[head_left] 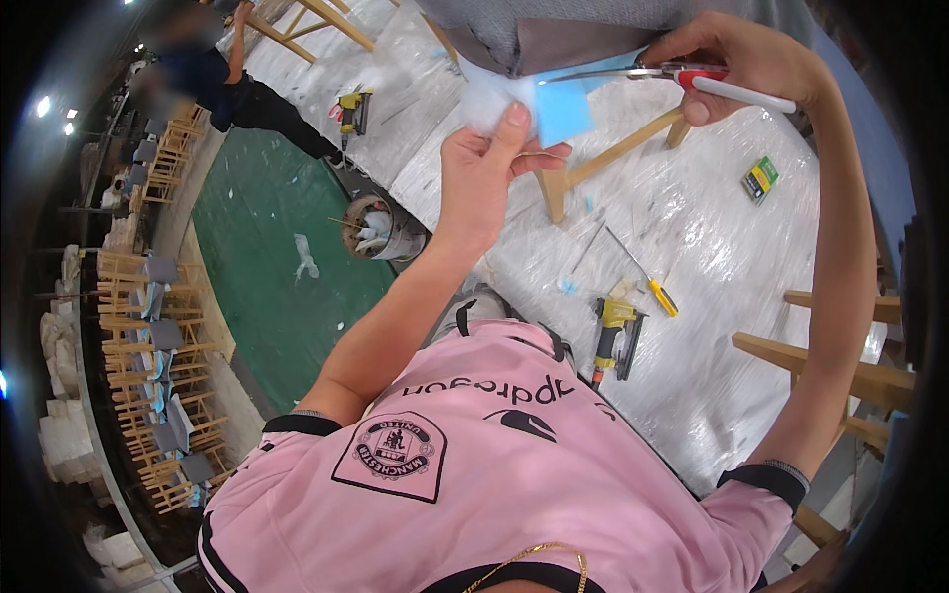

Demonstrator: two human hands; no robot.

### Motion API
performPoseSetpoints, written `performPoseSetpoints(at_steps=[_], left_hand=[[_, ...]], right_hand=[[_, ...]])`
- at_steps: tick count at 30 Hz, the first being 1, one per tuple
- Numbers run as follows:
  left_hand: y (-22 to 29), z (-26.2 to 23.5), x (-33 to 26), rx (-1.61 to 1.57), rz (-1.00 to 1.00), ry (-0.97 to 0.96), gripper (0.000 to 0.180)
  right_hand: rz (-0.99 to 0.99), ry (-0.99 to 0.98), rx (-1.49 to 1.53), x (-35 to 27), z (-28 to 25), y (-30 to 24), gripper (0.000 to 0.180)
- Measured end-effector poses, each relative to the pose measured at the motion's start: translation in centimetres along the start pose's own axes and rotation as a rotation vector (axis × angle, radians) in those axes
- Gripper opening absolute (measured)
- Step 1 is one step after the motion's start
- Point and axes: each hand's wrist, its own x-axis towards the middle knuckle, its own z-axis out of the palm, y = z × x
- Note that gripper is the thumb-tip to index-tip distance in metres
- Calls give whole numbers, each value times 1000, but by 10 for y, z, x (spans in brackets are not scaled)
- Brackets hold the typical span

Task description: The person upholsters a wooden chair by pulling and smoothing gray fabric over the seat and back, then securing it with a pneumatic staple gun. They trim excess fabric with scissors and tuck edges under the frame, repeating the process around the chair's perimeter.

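Observation:
My right hand [736, 69] is closed round the red-and-white handles of a pair of scissors [682, 77]. Their blades point left across the top of a light-blue sheet [563, 112], just under the upholstered grey chair [613, 30]. My left hand [484, 168] pinches fluffy white wadding [494, 99] between thumb and fingers, beside the blue sheet. Whether the left fingers also grip the blue sheet is hard to make out. A wooden leg [552, 196] of the chair stands below the left fingertips.
On the plastic-covered table [514, 257] lie a yellow-handled screwdriver [660, 295], a staple gun [615, 338], a green-and-yellow box [760, 179] and a second staple gun [351, 112]. A bucket of scraps [381, 227] stands beside it. Another person [267, 99] stands far left, near stacked wooden chairs [158, 346].

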Motion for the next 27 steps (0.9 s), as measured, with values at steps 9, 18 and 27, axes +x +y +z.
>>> performPoseSetpoints(at_steps=[9, 18, 27], left_hand=[[1, -3, 3, 186, 51, 43, 39], [-6, -6, 7, 223, 37, 34, 39], [1, -18, 9, 233, 91, 0, 36]], right_hand=[[219, -557, -1698, 335, 6, 42, 67], [235, -609, -1776, 375, 8, 50, 69], [217, -590, -1792, 372, -9, 60, 73]])
